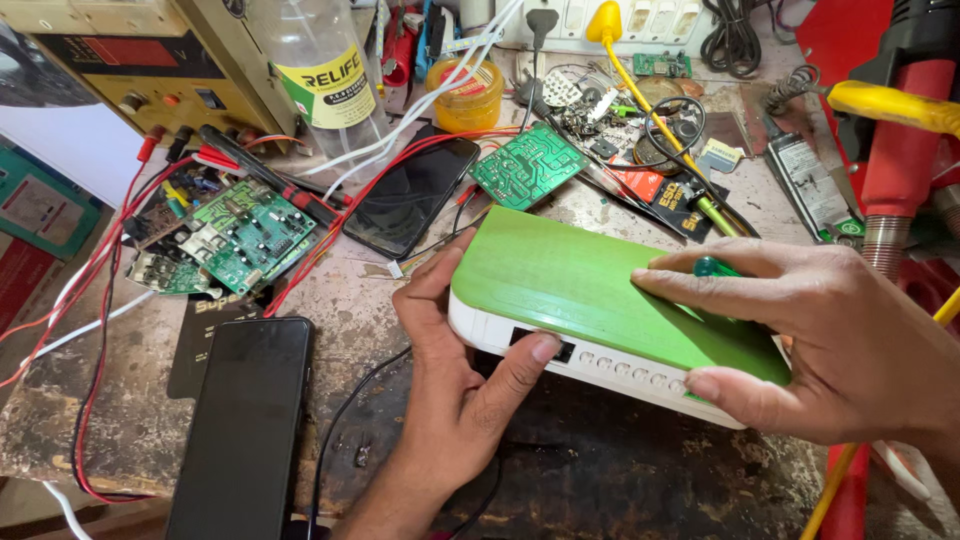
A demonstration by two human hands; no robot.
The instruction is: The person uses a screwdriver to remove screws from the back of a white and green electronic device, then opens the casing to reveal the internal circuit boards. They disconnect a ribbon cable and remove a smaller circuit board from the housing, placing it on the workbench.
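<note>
1. Here the left hand (455, 370) grips the near-left corner of a green-topped white box (590, 300) on the table (620, 470), thumb pressed at a slot in its side.
2. The right hand (800, 340) lies curled over the lid, closed on a small green-handled tool (715, 268) — likely prying the casing; next, a steady lever along the seam.
3. Count: two dark phones (245, 420) — three green circuit boards (528, 165).

A single head-worn camera looks steeply down, close over the workbench (620, 470).
</note>
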